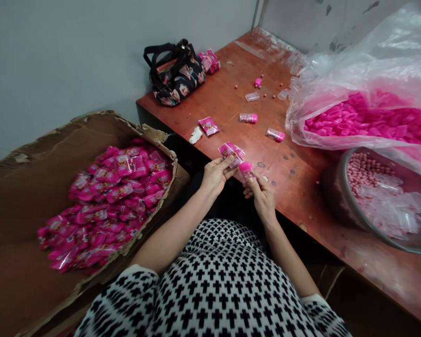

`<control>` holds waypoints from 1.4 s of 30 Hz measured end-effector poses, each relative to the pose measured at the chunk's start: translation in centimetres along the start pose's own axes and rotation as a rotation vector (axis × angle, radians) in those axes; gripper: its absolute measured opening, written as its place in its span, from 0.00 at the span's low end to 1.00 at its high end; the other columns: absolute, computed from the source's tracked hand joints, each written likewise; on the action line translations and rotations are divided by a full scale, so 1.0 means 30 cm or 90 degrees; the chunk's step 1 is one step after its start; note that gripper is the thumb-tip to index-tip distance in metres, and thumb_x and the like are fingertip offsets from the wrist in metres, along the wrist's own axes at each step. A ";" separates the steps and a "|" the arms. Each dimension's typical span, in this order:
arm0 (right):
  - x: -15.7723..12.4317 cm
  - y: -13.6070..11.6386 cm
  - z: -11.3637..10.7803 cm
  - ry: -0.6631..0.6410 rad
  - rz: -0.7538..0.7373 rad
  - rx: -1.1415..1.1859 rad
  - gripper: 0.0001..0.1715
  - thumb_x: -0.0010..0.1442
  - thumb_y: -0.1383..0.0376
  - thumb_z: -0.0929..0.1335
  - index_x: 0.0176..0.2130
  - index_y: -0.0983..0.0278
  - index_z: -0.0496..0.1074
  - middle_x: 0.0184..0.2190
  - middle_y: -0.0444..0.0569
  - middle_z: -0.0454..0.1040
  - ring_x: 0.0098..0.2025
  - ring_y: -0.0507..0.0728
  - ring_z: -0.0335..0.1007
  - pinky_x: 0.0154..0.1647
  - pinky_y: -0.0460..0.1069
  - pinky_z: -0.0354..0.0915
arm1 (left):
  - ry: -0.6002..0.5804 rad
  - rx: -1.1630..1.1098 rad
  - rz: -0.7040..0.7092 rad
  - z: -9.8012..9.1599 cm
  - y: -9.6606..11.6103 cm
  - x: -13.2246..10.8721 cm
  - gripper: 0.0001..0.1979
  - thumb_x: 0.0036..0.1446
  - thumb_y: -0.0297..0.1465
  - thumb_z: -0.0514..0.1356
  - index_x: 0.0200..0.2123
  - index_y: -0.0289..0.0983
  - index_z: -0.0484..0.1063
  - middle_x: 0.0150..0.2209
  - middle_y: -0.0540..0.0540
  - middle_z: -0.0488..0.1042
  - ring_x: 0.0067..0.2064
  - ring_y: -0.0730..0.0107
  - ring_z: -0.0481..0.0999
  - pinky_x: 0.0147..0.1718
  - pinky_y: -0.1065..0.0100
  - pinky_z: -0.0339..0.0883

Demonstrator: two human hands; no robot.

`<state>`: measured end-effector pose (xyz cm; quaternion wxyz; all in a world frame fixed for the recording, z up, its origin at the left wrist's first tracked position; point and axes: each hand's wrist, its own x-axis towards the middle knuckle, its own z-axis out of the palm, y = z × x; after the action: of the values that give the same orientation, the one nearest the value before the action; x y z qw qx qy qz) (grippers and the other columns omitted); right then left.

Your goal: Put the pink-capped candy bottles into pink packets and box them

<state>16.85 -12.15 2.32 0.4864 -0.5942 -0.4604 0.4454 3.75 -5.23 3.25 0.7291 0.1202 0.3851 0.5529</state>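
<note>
The left hand (215,175) pinches a packet (228,150) between thumb and fingers, nearly closed on its near edge; the packet stretches away from the fingers, over the front edge of the tabletop (221,103). The right hand (264,191) is curled around a tube (246,167), thumb along its side, just beside the packet. The tube's pink cap points up and away from the person, leaning slightly left; its long axis runs back down into the fingers, which hide the lower end.

Two more tubes lie on their sides beyond the hands. The farther tube (248,118) has its long axis running left to right, cap to the right; the nearer tube (275,135) also points its cap right, turned slightly toward the person. A flat sachet (208,126) lies near a white wad (195,135) by the left edge. At the left, a carton (17,206) holds a heap of pink packets (119,196); at the right stands a bucket (333,182) of beads (359,171) and clear tubes (400,206).
</note>
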 end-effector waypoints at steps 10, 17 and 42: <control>0.091 0.024 -0.164 0.114 -0.162 -0.785 0.24 0.62 0.54 0.61 0.53 0.60 0.69 0.43 0.58 0.70 0.43 0.63 0.63 0.42 0.57 0.59 | 0.072 0.000 -0.042 -0.005 0.015 -0.003 0.06 0.51 0.29 0.62 0.30 0.29 0.73 0.28 0.42 0.77 0.30 0.63 0.79 0.36 0.61 0.73; 0.127 0.002 -0.171 0.101 -0.095 -0.769 0.23 0.61 0.53 0.60 0.46 0.66 0.71 0.42 0.60 0.72 0.42 0.64 0.66 0.38 0.55 0.60 | 0.094 -0.041 -0.047 0.002 -0.007 -0.007 0.07 0.47 0.27 0.66 0.29 0.31 0.72 0.28 0.44 0.77 0.28 0.68 0.78 0.37 0.62 0.73; 0.008 -0.033 0.059 0.004 0.057 0.105 0.19 0.53 0.52 0.68 0.37 0.64 0.65 0.22 0.40 0.72 0.20 0.48 0.69 0.19 0.43 0.68 | 0.014 -0.064 -0.040 0.043 -0.046 -0.021 0.10 0.44 0.30 0.68 0.29 0.31 0.72 0.24 0.48 0.74 0.24 0.75 0.73 0.27 0.72 0.68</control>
<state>15.05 -11.50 3.05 0.5146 -0.5736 -0.3938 0.5011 5.58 -5.96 3.55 0.7470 0.0650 0.3681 0.5498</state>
